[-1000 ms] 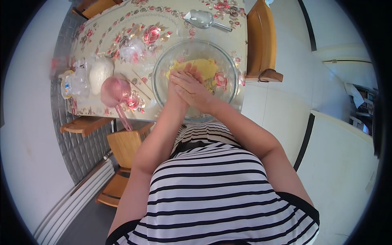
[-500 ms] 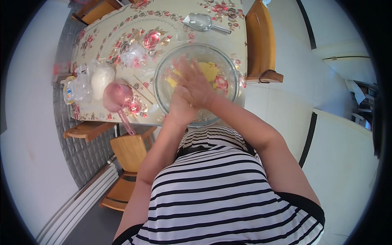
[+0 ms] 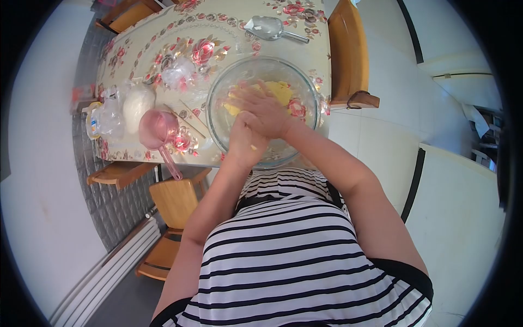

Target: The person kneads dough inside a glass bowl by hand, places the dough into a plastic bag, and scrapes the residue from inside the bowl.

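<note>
Both hands meet over a large clear glass bowl (image 3: 211, 128) on the table. Yellow dough (image 3: 280, 91) lies in the bowl, in rough crumbly pieces beyond the fingers. My right hand (image 3: 266, 113) lies across my left hand, with its fingers stretched out toward the dough; the fingertips are blurred. My left hand (image 3: 246, 139) presses against the right one from the left side. Its fingers are hidden beneath the right hand, and a small yellow bit clings near its wrist.
Left of the bowl are thin sticks (image 3: 188, 121), a pink ladle-like cup (image 3: 158, 128), a bag of white stuff (image 3: 138, 106) and a crumpled plastic bag (image 3: 178, 72). A metal scoop (image 3: 266, 27) lies behind the bowl. Wooden chairs (image 3: 348, 54) flank the table (image 3: 234, 43).
My right hand has tilted lower and its fingers have swung slightly down and left across the left hand. The left hand stays almost in place. The dough looks the same.
</note>
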{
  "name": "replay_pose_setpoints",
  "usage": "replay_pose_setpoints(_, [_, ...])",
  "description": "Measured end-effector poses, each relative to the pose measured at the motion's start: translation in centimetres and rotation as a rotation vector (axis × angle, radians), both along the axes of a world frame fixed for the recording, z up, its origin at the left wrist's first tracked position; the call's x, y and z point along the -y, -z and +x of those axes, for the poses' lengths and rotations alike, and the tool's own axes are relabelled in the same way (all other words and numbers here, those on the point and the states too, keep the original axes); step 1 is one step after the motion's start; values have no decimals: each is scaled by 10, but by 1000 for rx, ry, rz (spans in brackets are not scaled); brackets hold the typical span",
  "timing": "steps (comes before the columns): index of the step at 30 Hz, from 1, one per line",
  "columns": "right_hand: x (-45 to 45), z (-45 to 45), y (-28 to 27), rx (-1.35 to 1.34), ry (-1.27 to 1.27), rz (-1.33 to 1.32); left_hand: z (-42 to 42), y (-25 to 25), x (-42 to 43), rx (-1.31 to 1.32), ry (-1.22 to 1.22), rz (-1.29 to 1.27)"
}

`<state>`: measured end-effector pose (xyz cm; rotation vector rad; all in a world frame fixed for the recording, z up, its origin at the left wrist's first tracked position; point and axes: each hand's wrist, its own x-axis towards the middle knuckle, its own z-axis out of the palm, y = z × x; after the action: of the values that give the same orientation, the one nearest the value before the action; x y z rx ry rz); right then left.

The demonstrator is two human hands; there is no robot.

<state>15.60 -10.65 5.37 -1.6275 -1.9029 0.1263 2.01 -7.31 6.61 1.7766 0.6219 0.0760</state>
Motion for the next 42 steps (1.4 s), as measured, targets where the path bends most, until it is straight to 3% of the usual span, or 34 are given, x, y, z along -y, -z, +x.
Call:
replay_pose_setpoints(2, [-2,23,26,-31,60,25,6,-13,4,347,-730,-1314])
replay_pose_setpoints(3, [-5,32,32,-62,117,49,4,-13,3,352,-737,-1318])
replay_pose_setpoints(4, [-7,35,39,-67,98,36,-3,-12,2,135,-673,-916])
replay_pose_setpoints(5, [-13,42,38,-275,208,-78,-5,-11,-4,-75,-569,-505])
replay_pose_setpoints(6, [-18,46,39,-487,312,-200,-10,-4,-7,-80,-577,-508])
replay_pose_setpoints(8, [-37,52,63,-384,253,-245,-14,17,-19,-59,-500,383])
replay_pose_setpoints(9, [-40,52,65,-278,196,-287,-11,20,-27,-62,-501,377])
replay_pose_setpoints(11, [-37,42,60,-222,187,-342,-3,27,-44,38,-266,815])
replay_pose_setpoints(12, [-35,37,53,-168,177,-386,-1,30,-51,37,-272,812])
replay_pose_setpoints(14, [-26,33,44,-263,191,-354,0,35,-65,-236,-98,959])
replay_pose_setpoints(15, [-23,31,36,-362,211,-319,-1,37,-73,-238,-104,954])
replay_pose_setpoints(17, [-23,34,15,-403,283,-463,-3,36,-84,-381,77,498])
replay_pose_setpoints(19, [-23,34,16,-446,368,-608,-1,31,-77,-452,105,421])
replay_pose_setpoints(20, [-22,30,28,-305,397,-479,0,27,-71,-521,131,355])
replay_pose_setpoints(22, [-21,15,48,-163,427,-352,-3,42,-56,-451,73,447])
replay_pose_setpoints(24, [-10,-10,64,87,622,-57,-6,52,-36,-378,16,530])
replay_pose_setpoints(26, [-2,-18,92,46,606,-131,-7,56,-20,-348,-133,647])
replay_pose_setpoints(31, [-3,-12,132,56,581,-144,-3,80,-16,-453,-125,727])
replay_pose_setpoints(34, [-3,-13,120,85,569,-106,-2,87,-19,-445,-135,736])
replay_pose_setpoints(36, [-15,-9,59,108,652,-242,1,93,-25,-440,-148,720])
replay_pose_setpoints(38, [-13,-10,60,74,653,-227,0,98,-28,-436,-134,655])
replay_pose_setpoints(40, [-10,-3,72,37,653,-213,-4,64,-25,-444,-89,594])
replay_pose_setpoints(42, [3,5,86,-178,602,-346,-11,32,-19,-459,-38,525])
